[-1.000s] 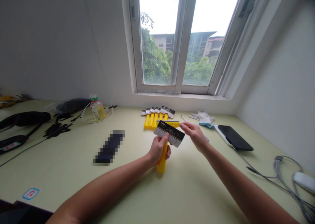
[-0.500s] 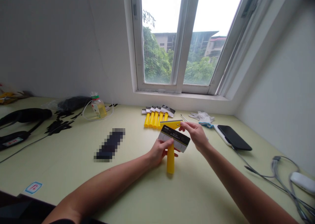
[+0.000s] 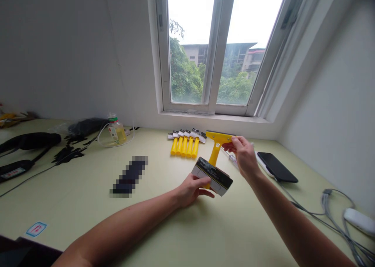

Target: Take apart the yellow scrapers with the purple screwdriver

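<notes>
A yellow T-shaped scraper (image 3: 215, 151) stands tilted above the table, its wide head upward. My right hand (image 3: 243, 153) is closed on the right end of that head, pinching it with thumb and fingers. A black-and-white cardboard sleeve (image 3: 215, 176) surrounds the lower part of the scraper's handle. My left hand (image 3: 191, 189) grips the sleeve, thumb on its front and fingers behind. The handle's lower end is mostly hidden by sleeve and thumb. Farther back, several yellow scrapers (image 3: 184, 146) lie side by side, their heads covered by similar cardboard sleeves.
A black phone (image 3: 277, 167) lies on a white object at right, near grey cables (image 3: 328, 204). A thin tool (image 3: 233, 158) lies behind my right hand. Leftward are a blurred dark rectangle (image 3: 130, 177), a bottle of yellow liquid (image 3: 117, 132) and a black strap device (image 3: 29, 142).
My right hand has moved the scraper's head up and right, away from the sleeve. More handle shows above the sleeve and the handle no longer sticks out below. My left hand has lowered slightly.
</notes>
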Tool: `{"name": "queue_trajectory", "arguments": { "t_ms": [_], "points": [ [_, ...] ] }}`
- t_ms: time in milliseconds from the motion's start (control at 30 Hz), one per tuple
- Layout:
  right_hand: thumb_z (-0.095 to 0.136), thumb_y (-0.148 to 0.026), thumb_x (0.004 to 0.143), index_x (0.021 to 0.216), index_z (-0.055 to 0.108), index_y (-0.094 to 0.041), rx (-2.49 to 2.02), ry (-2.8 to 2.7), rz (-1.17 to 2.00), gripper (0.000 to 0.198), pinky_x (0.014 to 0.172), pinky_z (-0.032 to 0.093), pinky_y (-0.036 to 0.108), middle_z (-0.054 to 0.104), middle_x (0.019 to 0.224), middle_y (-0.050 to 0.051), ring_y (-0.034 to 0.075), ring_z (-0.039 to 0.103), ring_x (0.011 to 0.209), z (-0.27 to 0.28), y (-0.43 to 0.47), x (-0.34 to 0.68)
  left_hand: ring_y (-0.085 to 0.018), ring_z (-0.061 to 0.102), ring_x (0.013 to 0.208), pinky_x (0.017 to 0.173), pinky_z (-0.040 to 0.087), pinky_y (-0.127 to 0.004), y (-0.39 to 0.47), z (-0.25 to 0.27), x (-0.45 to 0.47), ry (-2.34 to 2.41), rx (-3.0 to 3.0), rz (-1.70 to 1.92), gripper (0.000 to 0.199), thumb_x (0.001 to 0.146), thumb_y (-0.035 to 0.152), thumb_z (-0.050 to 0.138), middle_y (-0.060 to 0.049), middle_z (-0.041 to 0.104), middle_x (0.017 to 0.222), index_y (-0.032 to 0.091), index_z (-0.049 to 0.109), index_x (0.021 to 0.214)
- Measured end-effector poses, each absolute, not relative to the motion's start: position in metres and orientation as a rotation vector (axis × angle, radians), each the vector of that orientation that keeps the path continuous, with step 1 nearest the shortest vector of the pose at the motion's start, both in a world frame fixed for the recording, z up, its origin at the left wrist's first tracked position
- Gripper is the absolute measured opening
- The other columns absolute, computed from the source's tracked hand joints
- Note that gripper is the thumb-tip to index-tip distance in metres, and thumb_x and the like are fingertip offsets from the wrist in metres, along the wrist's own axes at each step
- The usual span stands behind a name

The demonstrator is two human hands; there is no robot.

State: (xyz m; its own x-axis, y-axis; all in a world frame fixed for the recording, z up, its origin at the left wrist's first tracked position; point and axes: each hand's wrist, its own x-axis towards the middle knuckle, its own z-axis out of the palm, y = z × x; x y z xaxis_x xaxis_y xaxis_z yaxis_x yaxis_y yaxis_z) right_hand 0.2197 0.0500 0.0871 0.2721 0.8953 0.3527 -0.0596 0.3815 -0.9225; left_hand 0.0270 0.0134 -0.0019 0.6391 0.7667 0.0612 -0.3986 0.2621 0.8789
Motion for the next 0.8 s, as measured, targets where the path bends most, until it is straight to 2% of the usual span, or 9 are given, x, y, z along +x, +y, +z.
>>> {"name": "queue_trajectory", "arguments": {
  "t_ms": [133,367,600,800],
  "points": [
    [0.063,-0.043,0.083,0.079,0.056,-0.02,-0.897,-1.031,0.705,0.024,0.06,0.044,0.028,0.069,0.064,0.001,0.013,0.059,0.057,0.102,0.046,0.23,-0.023,0.067,0.089,0.076,0.055,-0.033,0.009,0.006,0.027,0.367,1.069,0.78,0.041,0.079,0.035,0.072,-0.018,0.069,0.101,0.007,0.067,0.109],
    [0.064,-0.038,0.083,0.079,0.057,-0.02,-0.852,-1.0,0.758,0.019,0.058,0.045,0.026,0.067,0.062,-0.001,0.012,0.059,0.056,0.105,0.044,0.23,-0.022,0.067,0.084,0.071,0.055,-0.033,0.011,0.01,0.023,0.359,1.135,0.82,0.047,0.079,0.033,0.074,-0.013,0.068,0.097,0.016,0.057,0.119],
    [0.064,-0.036,0.082,0.074,0.057,-0.021,-0.889,-0.971,0.738,0.018,0.052,0.044,0.026,0.065,0.058,0.0,0.013,0.058,0.052,0.114,0.044,0.239,-0.017,0.065,0.076,0.064,0.052,-0.026,0.009,0.005,0.026,0.465,1.307,0.742,0.044,0.082,0.045,0.071,-0.012,0.068,0.089,0.012,0.065,0.11],
    [0.063,-0.041,0.084,0.074,0.057,-0.025,-0.937,-1.023,0.653,0.019,0.05,0.047,0.031,0.065,0.058,0.0,0.016,0.059,0.05,0.116,0.047,0.248,-0.017,0.065,0.073,0.062,0.053,-0.027,0.014,0.006,0.025,0.511,1.31,0.794,0.048,0.078,0.049,0.073,-0.011,0.069,0.087,0.009,0.068,0.105]
  ]
}}
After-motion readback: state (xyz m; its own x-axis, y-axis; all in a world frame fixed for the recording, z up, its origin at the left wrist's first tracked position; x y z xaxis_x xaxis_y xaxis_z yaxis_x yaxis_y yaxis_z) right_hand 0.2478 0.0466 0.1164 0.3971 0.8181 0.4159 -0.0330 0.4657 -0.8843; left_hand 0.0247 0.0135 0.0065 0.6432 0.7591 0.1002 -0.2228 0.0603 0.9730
